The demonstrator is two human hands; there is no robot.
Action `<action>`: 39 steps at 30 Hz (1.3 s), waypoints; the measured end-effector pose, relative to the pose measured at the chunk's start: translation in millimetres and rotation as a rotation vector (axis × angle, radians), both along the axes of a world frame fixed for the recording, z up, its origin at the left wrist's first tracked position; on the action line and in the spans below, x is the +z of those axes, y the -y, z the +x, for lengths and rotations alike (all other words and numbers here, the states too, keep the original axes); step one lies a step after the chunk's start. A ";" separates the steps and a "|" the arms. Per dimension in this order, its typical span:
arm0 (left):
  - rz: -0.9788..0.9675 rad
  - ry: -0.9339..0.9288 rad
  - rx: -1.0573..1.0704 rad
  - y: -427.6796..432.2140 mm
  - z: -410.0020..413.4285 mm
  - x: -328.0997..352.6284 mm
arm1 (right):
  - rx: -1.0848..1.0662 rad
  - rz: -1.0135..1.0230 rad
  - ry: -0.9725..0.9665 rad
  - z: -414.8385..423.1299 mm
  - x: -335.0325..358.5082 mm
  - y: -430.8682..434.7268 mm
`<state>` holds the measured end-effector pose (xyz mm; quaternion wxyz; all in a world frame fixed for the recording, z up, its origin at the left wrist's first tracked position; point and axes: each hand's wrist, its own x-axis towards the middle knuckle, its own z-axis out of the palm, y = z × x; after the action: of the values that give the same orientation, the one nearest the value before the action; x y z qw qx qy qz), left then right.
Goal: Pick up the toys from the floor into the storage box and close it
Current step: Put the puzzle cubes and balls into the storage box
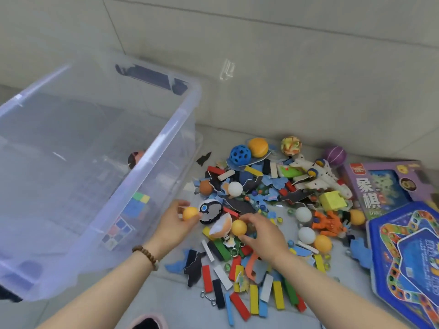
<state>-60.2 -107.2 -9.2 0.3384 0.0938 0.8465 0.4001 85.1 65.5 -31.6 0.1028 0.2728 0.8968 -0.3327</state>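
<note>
**Plastic storage box (166, 129) open, a ball in each hand**

The clear box stood on the floor (166, 302) just left of the pile of toys (261, 191), with no lid on it, so things could be dropped straight in. I could not see the lid anywhere. Only a few things lay inside: colour cubes (140, 203) near the right wall and a small ball (135, 158) further back, both seen through the wall.

The left hand (174, 224) was curled round an orange ball (189, 213), close to the box wall, probably because this hand was the nearer one to the box. The right hand (263, 236) pinched a second orange ball (238, 227) between thumb and fingers, low over the pile. I judged that the round things were being taken first, since they roll away easily.

Most of the task was not yet done. Other balls, wooden blocks (254, 298), a white plane (318, 179), a purple game carton (380, 186) and a blue board (408, 257) lay on the floor.
</note>
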 end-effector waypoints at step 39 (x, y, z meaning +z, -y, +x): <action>0.423 1.001 0.339 -122.2 69.5 15.5 | -0.343 0.519 -0.104 73.3 -45.7 -70.2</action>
<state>9.3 15.0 6.3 0.6033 -0.1790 0.4876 0.6052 158.4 135.7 -77.3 -0.0736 0.4197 0.8968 -0.1188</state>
